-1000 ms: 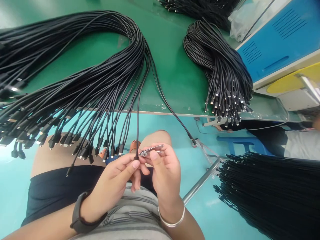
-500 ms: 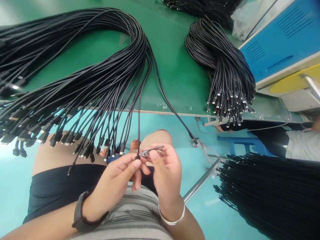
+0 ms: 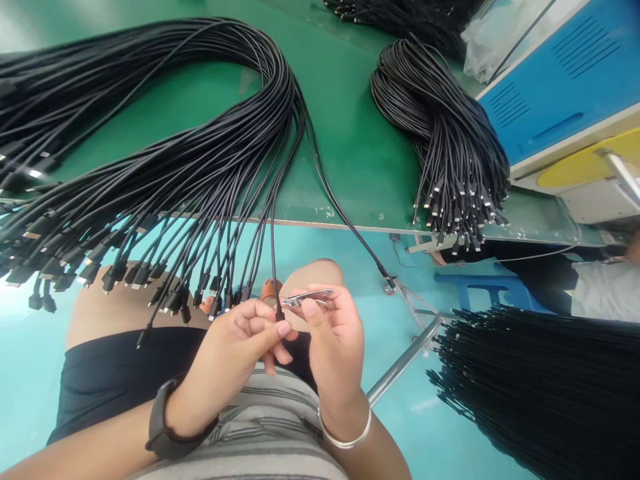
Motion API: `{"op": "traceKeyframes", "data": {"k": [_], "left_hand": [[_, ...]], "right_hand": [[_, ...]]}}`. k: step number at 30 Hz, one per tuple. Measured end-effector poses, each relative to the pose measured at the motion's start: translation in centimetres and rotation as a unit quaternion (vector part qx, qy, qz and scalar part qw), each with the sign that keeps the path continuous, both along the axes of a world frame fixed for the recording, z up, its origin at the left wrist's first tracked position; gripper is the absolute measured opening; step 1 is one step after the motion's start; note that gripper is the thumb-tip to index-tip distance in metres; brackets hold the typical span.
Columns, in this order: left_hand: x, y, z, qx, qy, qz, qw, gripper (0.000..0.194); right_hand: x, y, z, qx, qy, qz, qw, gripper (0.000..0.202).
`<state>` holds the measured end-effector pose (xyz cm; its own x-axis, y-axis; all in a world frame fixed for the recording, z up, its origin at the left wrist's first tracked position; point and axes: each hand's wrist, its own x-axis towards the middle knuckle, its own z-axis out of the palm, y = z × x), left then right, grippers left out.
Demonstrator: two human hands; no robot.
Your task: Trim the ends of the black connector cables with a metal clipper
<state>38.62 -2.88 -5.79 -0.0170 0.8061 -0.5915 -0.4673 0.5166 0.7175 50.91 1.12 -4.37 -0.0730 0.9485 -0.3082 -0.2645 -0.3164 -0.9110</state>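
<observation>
Since the earlier frame, our left hand (image 3: 233, 350) has curled its fingers higher beside the held cable (image 3: 274, 253); our nail clippers (image 3: 310, 297) have shifted slightly to the right with our right hand (image 3: 336, 350). Largest of all, the green worktop (image 3: 340, 147) spreads before us; across its left part lies the draped bundle (image 3: 220, 130) of black cables, bending back so that its near ends hang over the front edge, above our lap. At the lower right we see a dense dark cable stack (image 3: 550, 393), below the level of the worktop; the blue panel (image 3: 560, 93) stands at the upper right; just left of it, the folded bundle (image 3: 435, 120) rests on the worktop with its plugs gathered at the front edge. Beneath that edge we make out a blue stool (image 3: 493, 288) and a slanting metal tube (image 3: 405, 360). In front of our body, our left fingers pinch the held cable near its lower end, where it hangs down from the draped bundle; our right fingers are closed on the nail clippers, held roughly level. Their tip sits just beside the black cable end (image 3: 280, 316); we cannot tell whether they touch.
</observation>
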Motion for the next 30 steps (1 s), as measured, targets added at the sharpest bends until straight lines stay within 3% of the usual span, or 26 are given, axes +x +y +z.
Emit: {"op": "traceKeyframes", "data": {"k": [5,10,22,30], "left_hand": [[-0.1,-0.4,0.2,0.051,-0.003,-0.026,0.998,0.022],[0.1,-0.7,0.0,0.103,0.014,-0.042,0.994,0.022],[0.1,-0.9,0.0,0.112,0.011,-0.051,0.992,0.023],[0.0,-1.2,-0.3,0.104,0.029,-0.06,0.992,0.024]], "right_hand": [[0.1,0.1,-0.2,-0.037,0.064,-0.005,0.997,0.021],[0.4,0.1,-0.5,-0.036,0.103,0.013,0.994,0.019],[0.5,0.2,-0.2,0.004,0.067,0.034,0.997,0.015],[0.5,0.2,-0.1,-0.015,0.034,0.039,0.999,0.013]]}}
